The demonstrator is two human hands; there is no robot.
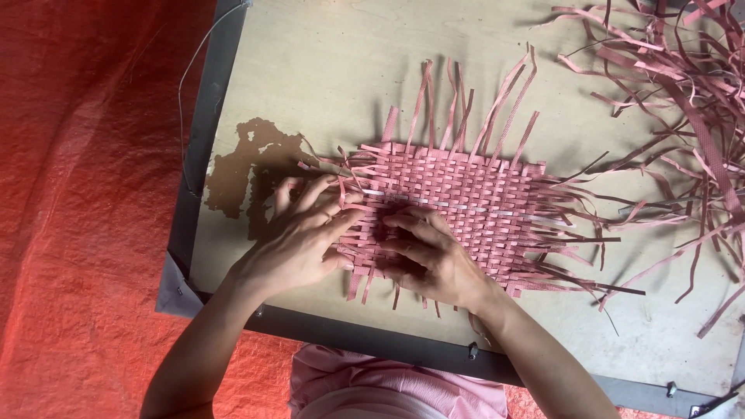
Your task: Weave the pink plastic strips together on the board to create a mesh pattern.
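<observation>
A flat mat [473,198] woven of pink strips lies on a pale wooden board [326,70], loose strip ends sticking out on all sides. My left hand [299,237] rests on the mat's left edge, fingers spread and pressing the strips there. My right hand [431,260] lies on the mat's near left part, fingers curled and pinching at the weave. Whether a single strip is held between its fingers is hidden.
A heap of loose pink strips [683,93] lies at the board's right. The board has a dark metal frame [206,116] and a brown stain [248,163] at the left. Red woven sheeting [85,194] covers the ground. A thin wire [182,85] runs along the frame.
</observation>
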